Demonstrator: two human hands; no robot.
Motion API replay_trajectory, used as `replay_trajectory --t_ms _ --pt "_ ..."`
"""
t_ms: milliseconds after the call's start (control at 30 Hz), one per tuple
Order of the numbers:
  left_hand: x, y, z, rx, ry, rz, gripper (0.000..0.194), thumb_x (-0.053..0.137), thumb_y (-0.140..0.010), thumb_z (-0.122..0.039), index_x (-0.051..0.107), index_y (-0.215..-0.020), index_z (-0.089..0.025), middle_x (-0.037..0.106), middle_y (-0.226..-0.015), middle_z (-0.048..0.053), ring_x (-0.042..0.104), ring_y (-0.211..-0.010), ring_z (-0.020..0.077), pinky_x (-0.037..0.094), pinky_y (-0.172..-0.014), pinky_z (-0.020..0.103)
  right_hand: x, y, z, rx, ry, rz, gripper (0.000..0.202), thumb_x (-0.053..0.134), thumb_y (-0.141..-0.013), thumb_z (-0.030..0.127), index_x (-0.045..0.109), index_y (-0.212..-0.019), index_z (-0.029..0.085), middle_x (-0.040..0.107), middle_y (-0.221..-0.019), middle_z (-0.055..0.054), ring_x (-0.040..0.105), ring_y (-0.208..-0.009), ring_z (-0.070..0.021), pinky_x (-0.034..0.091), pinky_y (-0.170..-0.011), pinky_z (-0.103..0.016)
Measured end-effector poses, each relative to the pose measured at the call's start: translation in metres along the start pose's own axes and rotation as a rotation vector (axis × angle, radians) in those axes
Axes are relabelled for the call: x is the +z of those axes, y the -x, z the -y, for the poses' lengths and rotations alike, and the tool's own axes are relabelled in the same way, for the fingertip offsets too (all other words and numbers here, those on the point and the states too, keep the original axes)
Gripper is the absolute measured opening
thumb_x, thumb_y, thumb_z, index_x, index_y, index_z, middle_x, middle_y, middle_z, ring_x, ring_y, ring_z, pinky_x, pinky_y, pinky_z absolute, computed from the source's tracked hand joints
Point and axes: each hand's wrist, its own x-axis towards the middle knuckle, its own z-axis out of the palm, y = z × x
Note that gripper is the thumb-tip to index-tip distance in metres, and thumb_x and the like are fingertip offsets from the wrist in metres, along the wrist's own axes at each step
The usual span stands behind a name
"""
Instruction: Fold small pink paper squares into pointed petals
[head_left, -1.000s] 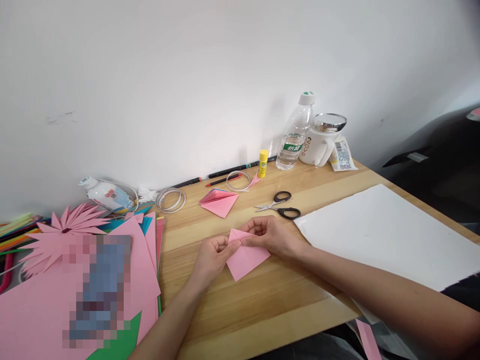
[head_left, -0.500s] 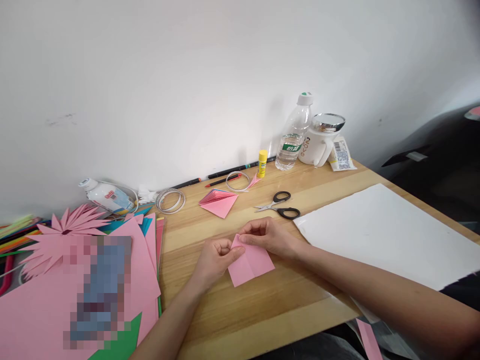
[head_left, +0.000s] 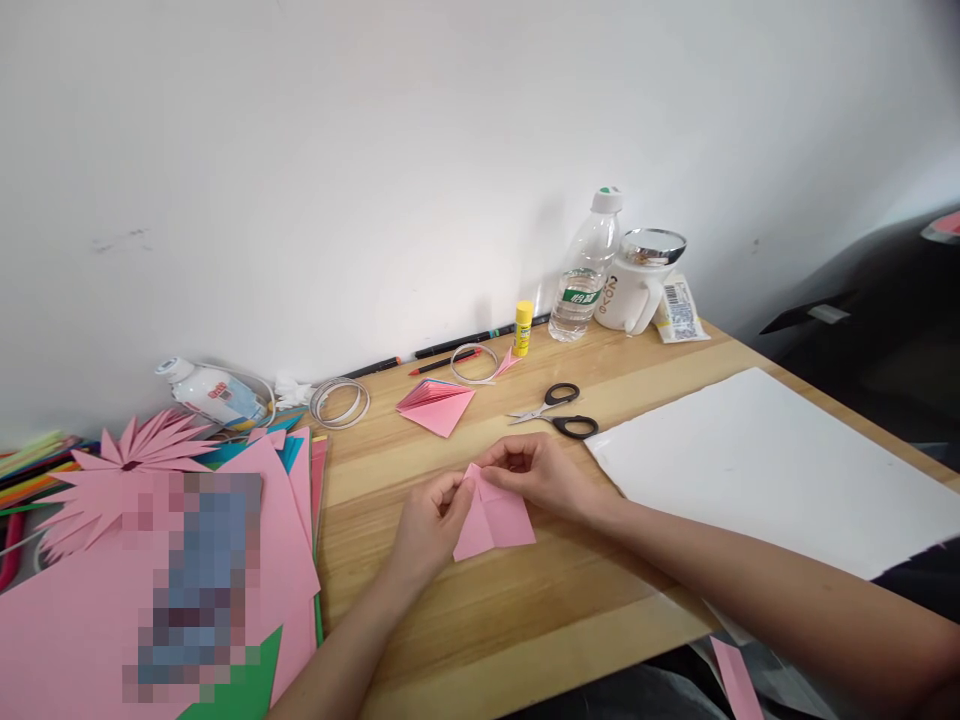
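A small creased sheet of pink paper (head_left: 496, 518) is held just above the wooden table between my two hands. My left hand (head_left: 433, 520) pinches its upper left edge between thumb and fingers. At the top of the sheet, my right hand (head_left: 534, 470) grips the edge, its fingertips close to the left thumb. The lower part hangs free, with a crease running down its middle. Behind my hands lie a stack of folded pink pieces (head_left: 437, 408) and black-handled scissors (head_left: 556, 412), partly opened.
A glue stick (head_left: 523, 330), bottle (head_left: 586, 270), mug (head_left: 637, 290) and pens line the wall. Tape rolls (head_left: 340, 403) lie further left. Coloured paper (head_left: 300, 540) and a pink paper fan (head_left: 131, 465) cover the left side. A white sheet (head_left: 772, 470) lies at the right.
The pink paper's lower edge has risen and bent along the crease. My left thumb has drawn back up toward the top of the sheet.
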Motion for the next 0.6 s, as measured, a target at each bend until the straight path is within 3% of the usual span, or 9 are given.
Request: replay_trajectory --t_ms 333,600 --pt "0.002 0.005 0.01 0.241 -0.316 -0.11 0.033 0.042 -0.085 -0.034 0.054 -0.062 -0.015 0.045 -0.052 -0.003 0.037 -0.049 0.0077 0.03 -0.047 0.019 0.009 0.007 0.001 -0.116 0.027 -0.064 0.024 0.063 -0.071 0.038 0.063 -0.074 0.014 0.065 -0.072 -0.004 0.056 -0.062 -0.0115 0.045 -0.055 -0.022" --pt "0.004 0.01 0.015 0.483 -0.486 -0.184 0.022 0.043 -0.086 -0.018 0.061 -0.095 -0.013 0.063 -0.067 0.002 0.052 -0.052 0.0086 0.041 -0.053 0.019 0.009 0.01 0.002 -0.209 0.036 -0.057 0.018 0.063 -0.071 0.033 0.062 -0.073 0.016 0.063 -0.07 -0.002 0.056 -0.062 -0.0111 0.046 -0.055 -0.022"
